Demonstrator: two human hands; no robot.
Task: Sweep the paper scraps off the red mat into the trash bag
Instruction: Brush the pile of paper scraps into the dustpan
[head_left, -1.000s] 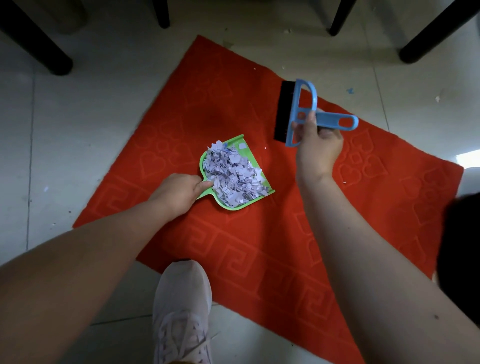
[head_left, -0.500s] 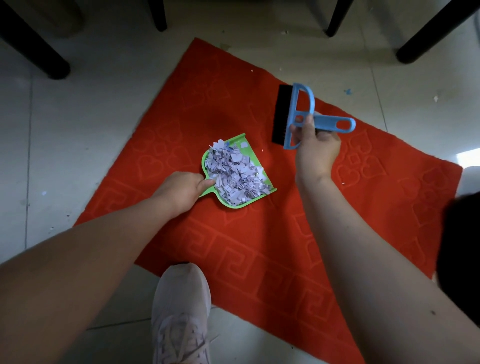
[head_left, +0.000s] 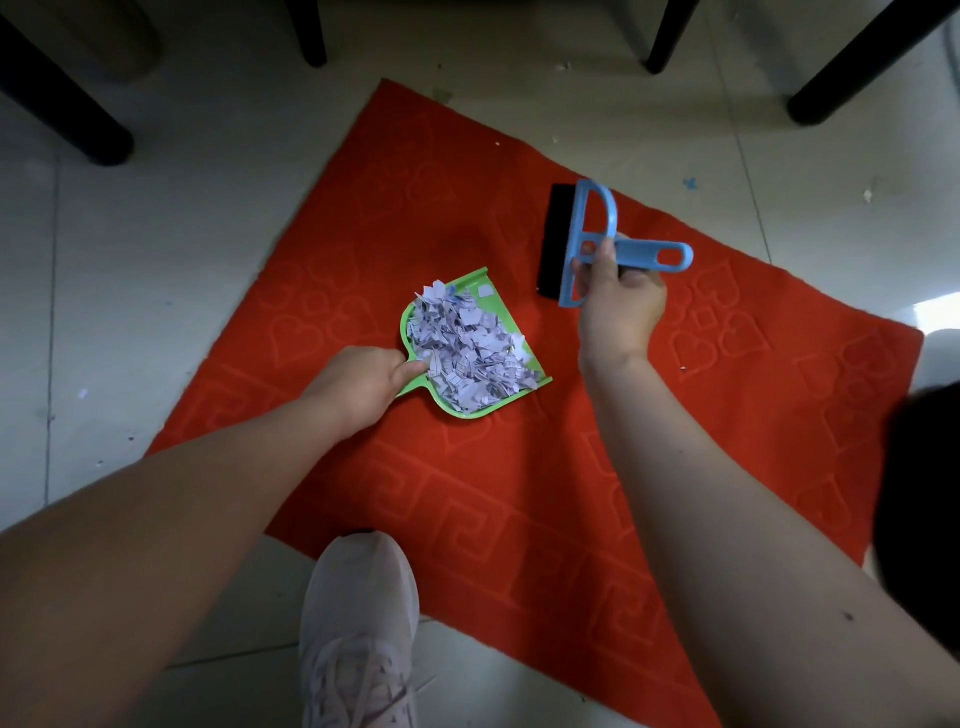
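Note:
A red mat (head_left: 519, 493) with embossed hearts lies on the pale tiled floor. On it sits a green dustpan (head_left: 493, 299) heaped with white paper scraps (head_left: 467, 348). My left hand (head_left: 358, 384) grips the dustpan's handle at its near left corner. My right hand (head_left: 618, 306) holds a blue hand brush (head_left: 587, 244) with black bristles just above the mat, to the right of the dustpan and apart from it. A few tiny scraps remain on the mat near its far edge and right side. No trash bag is clearly visible.
Black furniture legs (head_left: 67, 109) stand on the floor beyond the mat, at the left, centre and right. My white shoe (head_left: 358, 639) rests at the mat's near edge. A dark shape (head_left: 919, 509) fills the right edge. Small scraps dot the floor at the far right.
The dustpan and both hands have barely moved; the view has shifted slightly and the brush sits a little lower in the frame.

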